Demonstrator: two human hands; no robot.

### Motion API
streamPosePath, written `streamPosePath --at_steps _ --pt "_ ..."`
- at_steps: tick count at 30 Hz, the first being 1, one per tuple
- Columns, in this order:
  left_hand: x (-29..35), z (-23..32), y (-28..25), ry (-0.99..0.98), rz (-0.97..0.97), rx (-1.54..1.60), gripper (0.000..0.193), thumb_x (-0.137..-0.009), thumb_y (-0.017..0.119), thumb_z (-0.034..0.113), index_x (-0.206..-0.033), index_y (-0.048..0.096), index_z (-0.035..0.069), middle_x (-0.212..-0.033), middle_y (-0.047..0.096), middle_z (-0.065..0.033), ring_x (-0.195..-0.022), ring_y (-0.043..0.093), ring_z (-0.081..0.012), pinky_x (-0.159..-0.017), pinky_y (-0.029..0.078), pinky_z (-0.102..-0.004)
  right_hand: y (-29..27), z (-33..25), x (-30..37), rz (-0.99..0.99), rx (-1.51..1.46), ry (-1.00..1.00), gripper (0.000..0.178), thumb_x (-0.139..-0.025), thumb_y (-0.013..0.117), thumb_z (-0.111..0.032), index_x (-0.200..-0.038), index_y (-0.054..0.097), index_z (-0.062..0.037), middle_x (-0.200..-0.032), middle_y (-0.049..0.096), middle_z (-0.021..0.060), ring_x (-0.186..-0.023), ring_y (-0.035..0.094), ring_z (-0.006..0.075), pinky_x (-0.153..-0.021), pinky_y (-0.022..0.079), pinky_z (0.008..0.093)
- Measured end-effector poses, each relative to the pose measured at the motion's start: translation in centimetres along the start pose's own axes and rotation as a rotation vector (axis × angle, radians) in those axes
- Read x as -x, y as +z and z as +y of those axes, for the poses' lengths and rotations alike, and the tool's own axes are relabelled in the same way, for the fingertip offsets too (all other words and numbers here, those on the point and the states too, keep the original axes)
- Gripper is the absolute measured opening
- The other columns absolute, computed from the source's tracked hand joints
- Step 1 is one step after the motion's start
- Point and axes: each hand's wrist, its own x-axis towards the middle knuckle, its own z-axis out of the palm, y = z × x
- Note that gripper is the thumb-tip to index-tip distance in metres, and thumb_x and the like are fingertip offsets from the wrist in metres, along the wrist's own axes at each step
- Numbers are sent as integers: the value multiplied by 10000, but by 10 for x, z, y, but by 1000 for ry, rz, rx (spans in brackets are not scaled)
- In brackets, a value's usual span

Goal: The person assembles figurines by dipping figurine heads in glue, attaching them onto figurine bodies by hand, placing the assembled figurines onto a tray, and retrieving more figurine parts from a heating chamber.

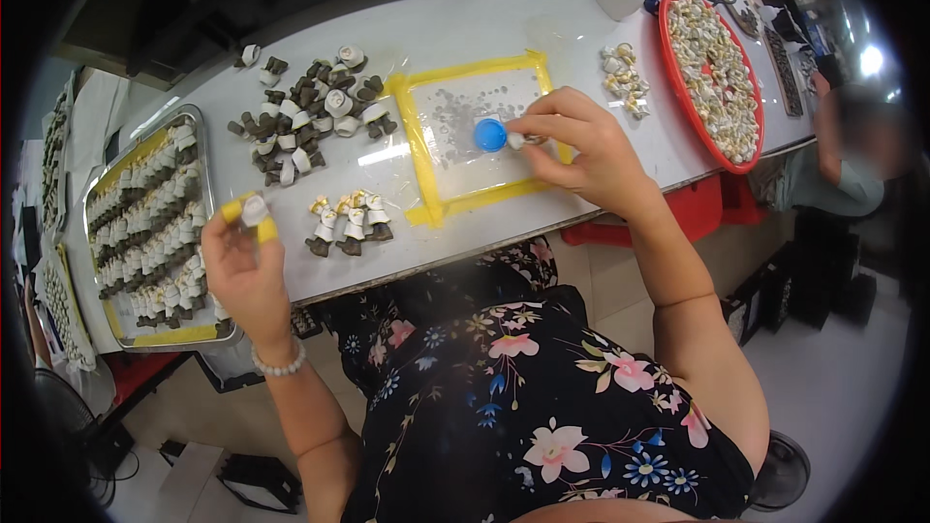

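Note:
Yellow tape wraps the thumb and finger of my left hand, which pinches a small white figurine part above the table's left side. My right hand is closed on a small whitish piece, partly hidden by the fingers. That piece is right beside a blue round cap; whether they touch I cannot tell. Under the cap lies a clear sheet edged with yellow tape, dotted with greyish drops. Between my hands stand several assembled figurines in white with dark feet. Behind them is a pile of white-and-dark body parts.
A metal tray with rows of figurines stands at the left. Small whitish-yellow pieces fill a red oval tray at the right, and a loose group lies beside it. A white bottle is at the back. Another person sits far right.

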Motion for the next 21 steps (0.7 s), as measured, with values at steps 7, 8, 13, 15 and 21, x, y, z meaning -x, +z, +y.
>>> streamPosePath --at_steps 7,8,13,15,21 --pt "30 33 43 -288 -246 608 307 -867 585 13 -1145 490 -76 -995 620 -149 -846 632 -197 -770 518 -291 6 0 -16 -85 252 -179 250 -661 660 13 -906 673 -39 -806 578 74 -735 568 223 -647 486 318" --pt "32 36 49 -289 -246 610 307 -867 585 13 -1145 490 -76 -995 620 -149 -846 632 -197 -770 518 -291 5 0 -17 -99 269 -185 242 -656 661 12 -893 670 -36 -805 577 75 -732 567 225 -647 486 323" --pt "36 44 73 -399 -332 785 314 -854 602 -9 -1141 500 -86 -1014 621 -165 -849 647 -210 -770 533 -308 5 -4 -21 -144 324 -195 232 -650 658 11 -878 666 -31 -800 574 74 -730 567 229 -647 486 328" --pt "37 45 81 -414 -343 805 326 -846 610 -15 -1143 497 -88 -1013 621 -164 -852 646 -209 -780 537 -312 5 -4 -22 -142 302 -178 239 -670 655 10 -905 670 -28 -809 578 78 -734 570 230 -654 487 320" --pt "37 44 97 -472 -395 820 315 -846 606 -23 -1135 499 -88 -1027 617 -162 -867 643 -209 -794 539 -308 6 -1 -8 -12 -92 37 237 -743 635 -3 -976 670 -15 -861 603 77 -747 567 171 -656 468 272"
